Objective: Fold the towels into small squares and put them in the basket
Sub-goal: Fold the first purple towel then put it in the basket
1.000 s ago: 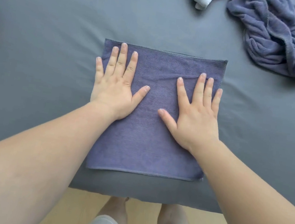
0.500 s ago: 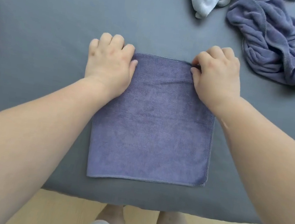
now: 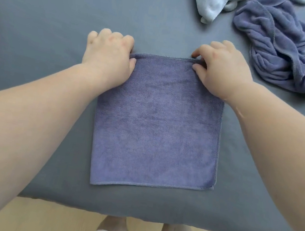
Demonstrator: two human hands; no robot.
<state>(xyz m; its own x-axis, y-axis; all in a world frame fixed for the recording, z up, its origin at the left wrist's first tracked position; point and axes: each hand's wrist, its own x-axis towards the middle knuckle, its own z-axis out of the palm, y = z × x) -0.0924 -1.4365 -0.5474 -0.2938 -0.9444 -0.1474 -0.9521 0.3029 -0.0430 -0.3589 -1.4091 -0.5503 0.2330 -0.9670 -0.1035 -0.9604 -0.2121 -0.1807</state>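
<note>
A purple-blue towel [image 3: 157, 128] lies flat in a folded rectangle on the grey bed sheet [image 3: 40, 41], its near edge close to the bed's front edge. My left hand [image 3: 109, 56] grips the towel's far left corner with curled fingers. My right hand [image 3: 220, 70] pinches the far right corner between thumb and fingers. No basket is in view.
A crumpled purple-blue towel [image 3: 286, 48] lies at the far right of the bed. Beside it, at the top edge, sits a pale blue towel [image 3: 210, 4]. The bed's front edge [image 3: 133, 215] runs just before my feet on a wooden floor [image 3: 50, 220].
A second ago both hands pressed flat on the towel. They slid to its far corners and curled onto them, and have held there since.
</note>
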